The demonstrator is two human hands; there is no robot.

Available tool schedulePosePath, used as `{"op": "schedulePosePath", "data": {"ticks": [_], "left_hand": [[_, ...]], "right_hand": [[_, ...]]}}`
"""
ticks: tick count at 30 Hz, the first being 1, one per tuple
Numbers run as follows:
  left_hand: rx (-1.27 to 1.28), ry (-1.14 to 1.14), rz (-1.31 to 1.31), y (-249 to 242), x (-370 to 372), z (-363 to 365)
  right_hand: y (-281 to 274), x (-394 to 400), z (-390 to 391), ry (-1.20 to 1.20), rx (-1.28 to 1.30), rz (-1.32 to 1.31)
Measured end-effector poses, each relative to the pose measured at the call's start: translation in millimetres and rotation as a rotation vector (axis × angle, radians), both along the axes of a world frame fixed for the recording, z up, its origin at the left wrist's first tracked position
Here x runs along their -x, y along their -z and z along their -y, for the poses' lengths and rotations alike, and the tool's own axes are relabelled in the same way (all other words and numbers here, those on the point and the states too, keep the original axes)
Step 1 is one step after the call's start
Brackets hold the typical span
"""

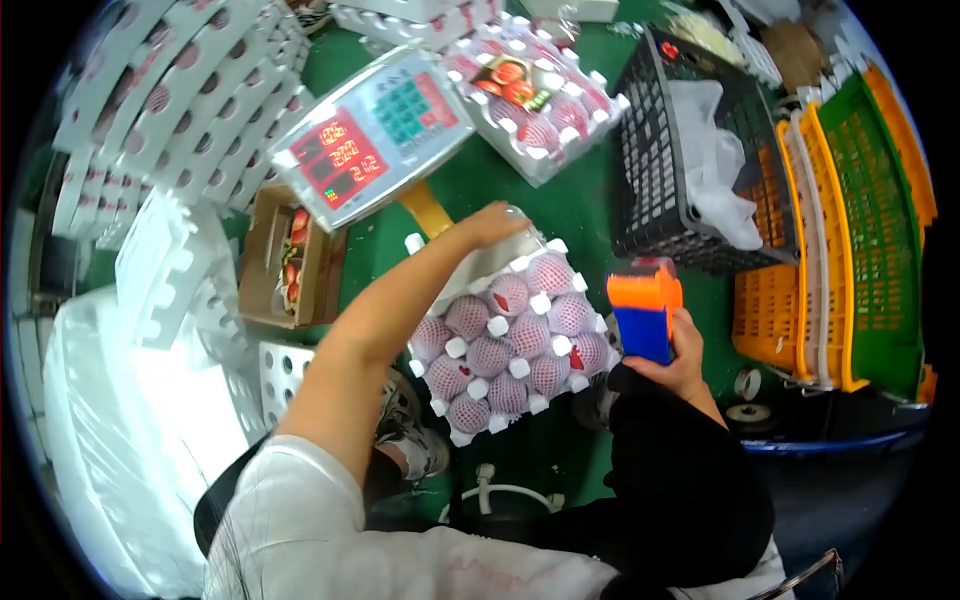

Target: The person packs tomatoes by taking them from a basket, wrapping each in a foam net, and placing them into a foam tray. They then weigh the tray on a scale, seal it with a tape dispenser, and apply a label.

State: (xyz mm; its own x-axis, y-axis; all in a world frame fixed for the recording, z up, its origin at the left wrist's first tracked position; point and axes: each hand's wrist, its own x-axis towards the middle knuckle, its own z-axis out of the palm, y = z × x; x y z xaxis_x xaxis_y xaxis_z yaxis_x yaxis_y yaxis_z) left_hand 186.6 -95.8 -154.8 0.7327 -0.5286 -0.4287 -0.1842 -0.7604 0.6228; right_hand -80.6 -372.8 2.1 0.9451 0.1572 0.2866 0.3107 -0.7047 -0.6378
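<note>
A white foam tray of fruit in pink netting sits in front of me, above the green floor. My left hand is at its far edge, fingers bent over a clear film or bag whose exact shape I cannot make out. My right hand grips an orange and blue tape dispenser just right of the tray. Beyond the tray stands a scale with red lit digits.
A second wrapped fruit tray lies behind. Black crate and yellow and green crates stand right. Left are stacked foam trays, a cardboard box and plastic-wrapped white foam.
</note>
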Motion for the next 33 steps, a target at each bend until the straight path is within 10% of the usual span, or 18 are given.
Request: {"op": "schedulePosePath", "data": {"ticks": [3, 5, 9, 22, 26, 33], "left_hand": [[0.454, 0.217, 0.186, -91, 49, -11], [0.793, 0.176, -0.211, -197, 96, -35], [0.764, 0.375, 0.085, -299, 151, -78], [0.886, 0.394, 0.016, -341, 203, -125], [1.004, -0.050, -0.277, -311, 215, -132], [0.914, -0.320, 0.171, -294, 238, -122]], "right_hand": [[-40, -4, -8, -0.179, 0.233, 0.131], [-57, -3, -9, -0.267, 0.324, 0.131], [-118, -10, -39, -0.454, 0.368, 0.343], [-197, -16, -84, -0.830, 0.367, 0.238], [-177, -30, -96, -0.819, 0.192, 0.135], [-138, -52, -104, -0.843, 0.066, 0.080]]}}
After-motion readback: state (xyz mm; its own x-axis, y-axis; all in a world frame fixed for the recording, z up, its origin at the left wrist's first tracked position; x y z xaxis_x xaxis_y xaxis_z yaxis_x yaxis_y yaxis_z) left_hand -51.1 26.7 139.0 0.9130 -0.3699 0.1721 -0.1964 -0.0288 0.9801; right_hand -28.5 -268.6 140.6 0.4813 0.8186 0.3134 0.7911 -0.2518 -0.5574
